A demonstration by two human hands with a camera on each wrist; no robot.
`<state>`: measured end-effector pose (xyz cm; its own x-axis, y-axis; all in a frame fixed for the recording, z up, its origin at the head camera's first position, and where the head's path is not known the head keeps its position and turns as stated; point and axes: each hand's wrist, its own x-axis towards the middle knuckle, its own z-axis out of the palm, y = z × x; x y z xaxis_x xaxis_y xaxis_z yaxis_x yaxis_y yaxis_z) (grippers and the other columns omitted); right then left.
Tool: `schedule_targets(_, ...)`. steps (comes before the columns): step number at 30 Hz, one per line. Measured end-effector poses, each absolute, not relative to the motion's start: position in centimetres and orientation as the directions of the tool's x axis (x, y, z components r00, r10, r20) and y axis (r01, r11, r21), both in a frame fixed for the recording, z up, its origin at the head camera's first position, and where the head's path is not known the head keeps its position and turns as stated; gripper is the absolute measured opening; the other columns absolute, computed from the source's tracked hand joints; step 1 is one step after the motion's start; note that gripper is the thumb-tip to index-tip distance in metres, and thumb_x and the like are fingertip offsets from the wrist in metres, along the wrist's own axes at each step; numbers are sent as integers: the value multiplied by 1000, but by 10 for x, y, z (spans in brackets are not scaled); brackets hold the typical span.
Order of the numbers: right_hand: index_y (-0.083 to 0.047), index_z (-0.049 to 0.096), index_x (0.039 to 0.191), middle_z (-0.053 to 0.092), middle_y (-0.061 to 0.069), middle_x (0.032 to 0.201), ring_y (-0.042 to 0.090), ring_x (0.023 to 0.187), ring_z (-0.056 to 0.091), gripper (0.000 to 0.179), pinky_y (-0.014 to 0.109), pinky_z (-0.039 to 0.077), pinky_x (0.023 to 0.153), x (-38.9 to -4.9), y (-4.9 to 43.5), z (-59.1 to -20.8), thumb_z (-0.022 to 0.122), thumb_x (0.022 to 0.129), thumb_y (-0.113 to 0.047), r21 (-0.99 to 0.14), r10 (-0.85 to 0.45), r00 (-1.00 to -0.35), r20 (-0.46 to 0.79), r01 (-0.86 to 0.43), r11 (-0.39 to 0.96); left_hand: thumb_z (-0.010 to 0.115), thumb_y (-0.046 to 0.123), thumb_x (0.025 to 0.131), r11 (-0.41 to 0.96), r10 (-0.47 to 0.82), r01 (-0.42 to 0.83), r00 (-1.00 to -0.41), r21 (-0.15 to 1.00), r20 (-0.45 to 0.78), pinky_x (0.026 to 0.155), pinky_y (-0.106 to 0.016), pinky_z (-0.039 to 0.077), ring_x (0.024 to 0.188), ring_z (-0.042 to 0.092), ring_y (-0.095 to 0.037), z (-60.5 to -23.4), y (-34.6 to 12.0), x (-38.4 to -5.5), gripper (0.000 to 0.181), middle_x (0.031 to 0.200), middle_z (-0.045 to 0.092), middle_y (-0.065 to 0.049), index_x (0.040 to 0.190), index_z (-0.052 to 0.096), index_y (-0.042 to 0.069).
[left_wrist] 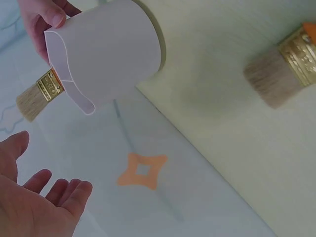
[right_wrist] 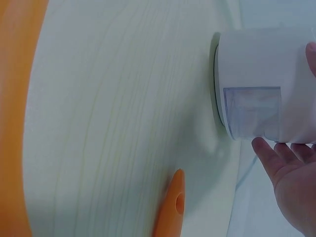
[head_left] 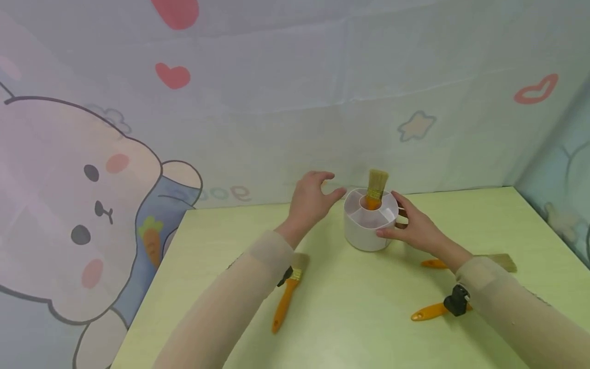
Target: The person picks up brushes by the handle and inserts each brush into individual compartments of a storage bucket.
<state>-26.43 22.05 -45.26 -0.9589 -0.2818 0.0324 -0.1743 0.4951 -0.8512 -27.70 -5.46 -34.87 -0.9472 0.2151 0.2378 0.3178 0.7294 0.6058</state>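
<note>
A white round divided holder (head_left: 366, 238) stands near the back of the table. A paintbrush (head_left: 377, 182) is upright in its central compartment, bristles up and orange handle down inside. My right hand (head_left: 420, 229) holds the holder's right side, thumb at the front and fingers toward the back. In the right wrist view its fingertips lie beside a clear panel (right_wrist: 253, 112) on the holder's wall. My left hand (head_left: 310, 201) is just left of the holder with thumb and fingers spread apart and nothing in it. The left wrist view shows that hand (left_wrist: 39, 205) below the bristles.
One paintbrush (head_left: 286, 302) with an orange handle lies by my left forearm. Two more, a farther paintbrush (head_left: 503, 261) and a nearer orange handle (head_left: 428, 311), lie partly under my right forearm. A printed cloth (head_left: 295, 102) hangs behind the table's back edge.
</note>
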Motion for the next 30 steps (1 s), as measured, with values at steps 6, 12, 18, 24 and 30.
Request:
schedule_targets(6, -4, 4, 171, 19, 27, 174, 53, 153, 33, 118, 57, 48, 113, -264, 221, -452, 87, 93, -32, -851, -287, -957, 40, -183, 493, 79, 37, 99, 738, 221, 283, -959, 612, 177, 117, -44, 48, 140, 55, -31, -350, -69, -271, 58, 152, 59, -12, 146, 64, 6)
schedule_targets(12, -4, 4, 171, 19, 26, 174, 52, 153, 33, 118, 56, 49, 112, -263, 221, -453, 87, 93, -32, -850, -292, -956, 40, -186, 493, 80, 38, 98, 770, 212, 256, -967, 584, 145, 115, -45, 50, 137, 57, -32, -355, -85, -263, 61, 152, 60, -10, 149, 63, 10)
schedule_targets(18, -3, 4, 171, 18, 27, 174, 53, 153, 33, 117, 57, 49, 112, -263, 222, -453, 87, 93, -32, -845, -294, -955, 34, -185, 502, 80, 40, 97, 791, 204, 234, -972, 566, 116, 117, -49, 48, 143, 53, -34, -355, -100, -254, 64, 154, 59, -11, 150, 61, 10)
schedule_targets(24, -4, 3, 171, 18, 27, 174, 54, 153, 32, 118, 56, 49, 112, -263, 223, -453, 87, 93, -31, -849, -294, -955, 28, -178, 497, 79, 43, 97, 811, 193, 210, -977, 546, 89, 110, -50, 53, 134, 60, -35, -354, -113, -247, 65, 155, 57, -12, 151, 61, 11)
schedule_targets(30, -4, 2, 171, 18, 26, 174, 53, 154, 32, 118, 56, 50, 110, -262, 222, -452, 87, 93, -30, -850, -295, -955, 38, -186, 493, 79, 44, 97, 815, 200, 214, -976, 538, 85, 110, -49, 53, 131, 62, -33, -349, -124, -240, 66, 154, 59, -10, 152, 60, 11)
